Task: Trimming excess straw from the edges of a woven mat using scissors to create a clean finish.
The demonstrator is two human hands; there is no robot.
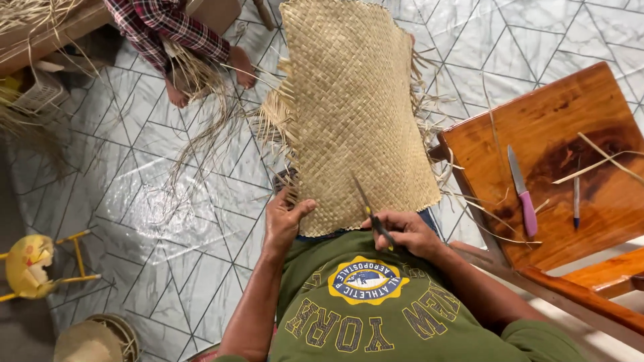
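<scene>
A long woven straw mat lies across my lap and stretches away over the tiled floor, with loose strands fraying from its sides. My left hand grips the mat's near left edge, thumb on top. My right hand is closed on a small knife with a dark and yellow handle, its blade resting on the mat's near edge. My green shirt fills the bottom of the view.
A wooden chair at my right carries a pink-handled knife, a pen and straw strips. Another person in a plaid sleeve handles loose straw at the far left. A yellow toy and a straw hat lie at the lower left.
</scene>
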